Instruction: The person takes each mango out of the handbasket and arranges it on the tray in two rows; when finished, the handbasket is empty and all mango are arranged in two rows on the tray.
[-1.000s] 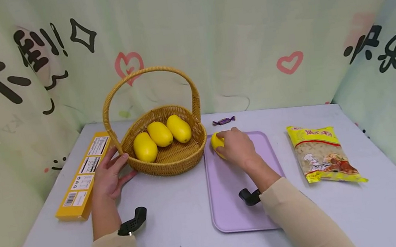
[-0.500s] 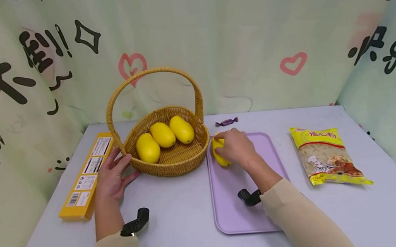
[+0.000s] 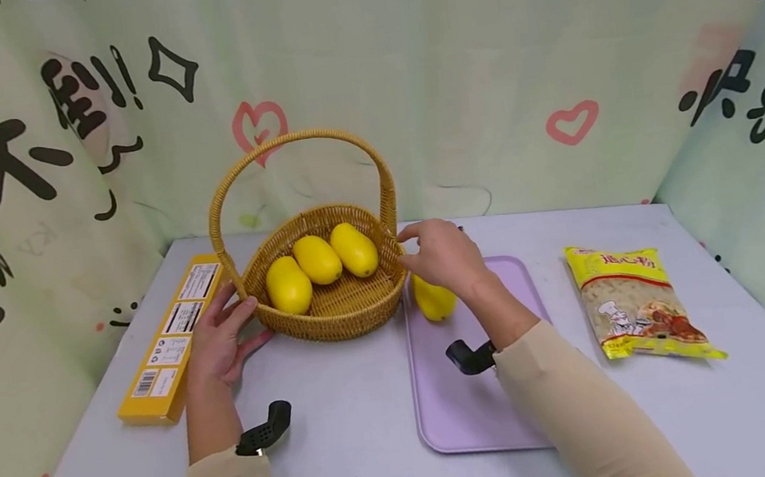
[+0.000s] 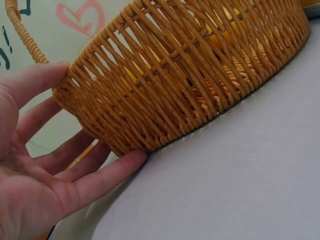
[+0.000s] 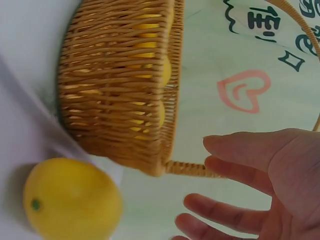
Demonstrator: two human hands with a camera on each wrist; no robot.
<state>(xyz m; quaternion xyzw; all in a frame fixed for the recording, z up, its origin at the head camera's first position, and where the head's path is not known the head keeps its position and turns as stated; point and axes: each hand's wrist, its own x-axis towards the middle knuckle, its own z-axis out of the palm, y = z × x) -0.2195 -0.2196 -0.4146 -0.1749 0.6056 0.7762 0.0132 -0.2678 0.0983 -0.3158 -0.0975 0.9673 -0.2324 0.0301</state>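
A wicker basket (image 3: 334, 325) with a tall arched handle holds several smooth yellow oval fruits (image 3: 317, 260). At its left end my left hand (image 3: 218, 341) grips it. In the left wrist view the thumb lies on the rim near the handle's foot, the other fingers reach behind, and the little finger touches the lower edge. My right hand (image 3: 444, 256) is at the basket's right end with fingers spread and nothing held; its fingertips overlap the handle's foot in the right wrist view. Below that hand, another yellow oval fruit (image 5: 75, 200) with a green stem spot lies on the lilac tray (image 3: 471, 412).
A long yellow box (image 3: 171, 343) with white labels lies left of the basket. On the right is a yellow-and-clear food bag (image 3: 641, 301). The purple wrapped candy behind the tray is mostly hidden by my right hand. A printed curtain (image 3: 480, 97) closes off the back and sides.
My right hand has left the yellow fruit on the tray and moved up and left to the basket's right end. My left hand stays on the basket. The head view shifts slightly.
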